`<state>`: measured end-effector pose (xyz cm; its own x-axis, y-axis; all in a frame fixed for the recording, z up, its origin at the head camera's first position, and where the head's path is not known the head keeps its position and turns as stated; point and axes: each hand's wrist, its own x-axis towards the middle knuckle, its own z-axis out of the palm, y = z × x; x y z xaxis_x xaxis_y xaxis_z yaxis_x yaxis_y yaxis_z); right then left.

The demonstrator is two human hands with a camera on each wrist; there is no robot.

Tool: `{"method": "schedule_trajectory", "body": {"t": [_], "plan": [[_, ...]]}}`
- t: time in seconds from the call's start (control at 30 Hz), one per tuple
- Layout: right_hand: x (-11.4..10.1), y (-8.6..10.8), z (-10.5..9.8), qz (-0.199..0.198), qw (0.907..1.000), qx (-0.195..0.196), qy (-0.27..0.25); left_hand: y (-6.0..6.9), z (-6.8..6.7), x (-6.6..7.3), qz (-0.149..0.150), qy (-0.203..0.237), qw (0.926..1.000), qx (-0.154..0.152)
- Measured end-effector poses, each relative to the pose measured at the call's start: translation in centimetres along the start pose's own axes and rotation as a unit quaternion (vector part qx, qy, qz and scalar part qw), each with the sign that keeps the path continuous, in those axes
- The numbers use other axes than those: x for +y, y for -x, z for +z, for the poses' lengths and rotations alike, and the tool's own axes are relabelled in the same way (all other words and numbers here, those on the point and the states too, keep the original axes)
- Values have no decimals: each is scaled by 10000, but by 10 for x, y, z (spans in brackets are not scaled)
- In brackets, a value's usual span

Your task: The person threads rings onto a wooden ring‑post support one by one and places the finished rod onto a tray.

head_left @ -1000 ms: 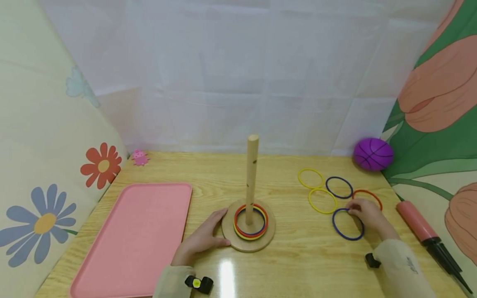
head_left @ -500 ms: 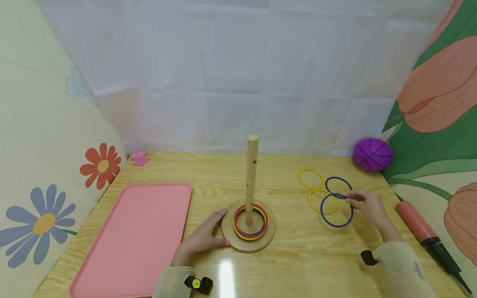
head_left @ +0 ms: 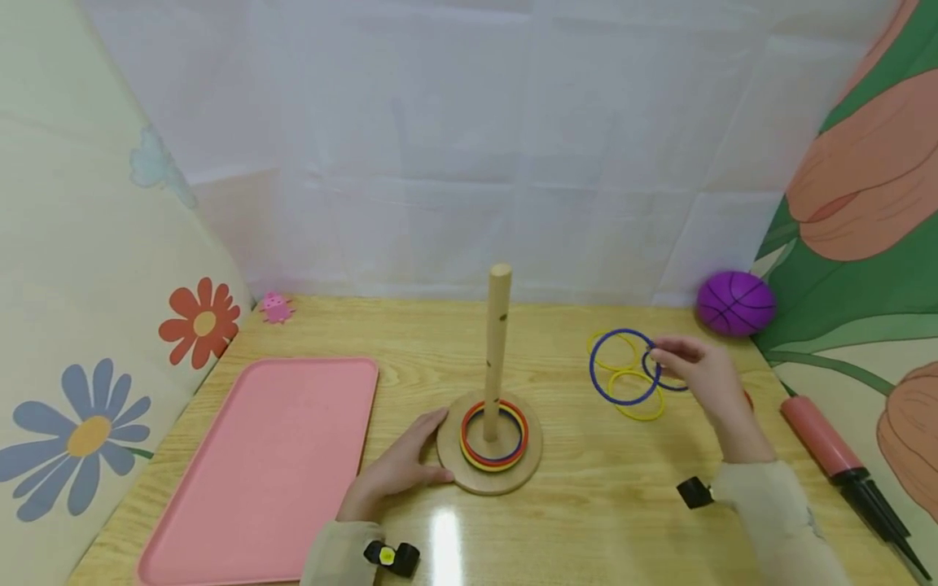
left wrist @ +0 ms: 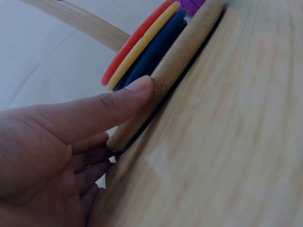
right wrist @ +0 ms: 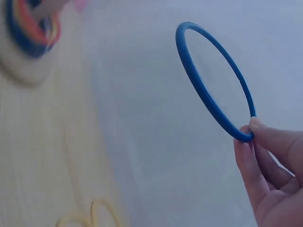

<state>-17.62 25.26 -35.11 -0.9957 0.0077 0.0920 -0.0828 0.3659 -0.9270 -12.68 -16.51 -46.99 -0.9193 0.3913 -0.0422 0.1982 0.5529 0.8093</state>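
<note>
My right hand (head_left: 707, 378) pinches a blue ring (head_left: 626, 403) at its right edge between thumb and fingers. In the right wrist view this blue ring (right wrist: 202, 90) is tilted and off the table. A wooden ring-toss stand (head_left: 495, 350) with an upright post is at the table's middle. Around the foot of the post lie stacked red, yellow and blue rings (left wrist: 137, 40). My left hand (head_left: 399, 464) holds the left edge of the round base (head_left: 531, 456), thumb at the front and fingers behind; the left wrist view shows the thumb (left wrist: 139, 85) pressing its rim.
Two yellow rings (head_left: 636, 419) and another blue ring (head_left: 674, 388) lie under the held ring; a red ring (head_left: 748, 399) is mostly hidden. A pink tray (head_left: 271, 464) is left, a pink toy (head_left: 276, 308) behind it. A purple ball (head_left: 736, 303) and hand pump (head_left: 824, 439) are right.
My right hand has picked the blue ring up off the table and carried it up and to the left, over the yellow rings. The left hand and the stand have stayed put.
</note>
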Motion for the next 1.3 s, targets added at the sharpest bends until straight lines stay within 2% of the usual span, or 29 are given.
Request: {"method": "schedule_trajectory", "body": {"t": [0.1, 0.2, 0.27, 0.5, 0.6, 0.8, 0.93, 1.1, 1.3], "plan": [[-19, 1, 10, -173, 9941, 33, -1071, 0, 0, -1, 9, -25, 10000, -2], [-39, 3, 22, -395, 9773, 18, -2079, 0, 0, -1, 4, -18, 10000, -6], [-52, 5, 31, -546, 9654, -6, -2550, 1, 0, -1, 2, -19, 10000, -4], [-89, 10, 63, -824, 9262, -243, -3670, 1, 0, 0, 1, 26, 10000, -10], [-102, 10, 75, -797, 9215, -278, -3790, 1, 0, 1, 9, 23, 10000, -15], [-122, 9, 93, -632, 9230, -176, -3791, 2, 0, 1, 8, -34, 10000, 20], [-127, 7, 102, -511, 9241, -127, -3785, 2, 1, 0, 46, -57, 10000, 25], [-119, 5, 109, -313, 9345, -218, -3538, 1, 1, 0, 74, -73, 9999, 14], [-93, 2, 120, 54, 9516, -307, -3058, 2, 0, 1, 69, -61, 9999, 46]]}}
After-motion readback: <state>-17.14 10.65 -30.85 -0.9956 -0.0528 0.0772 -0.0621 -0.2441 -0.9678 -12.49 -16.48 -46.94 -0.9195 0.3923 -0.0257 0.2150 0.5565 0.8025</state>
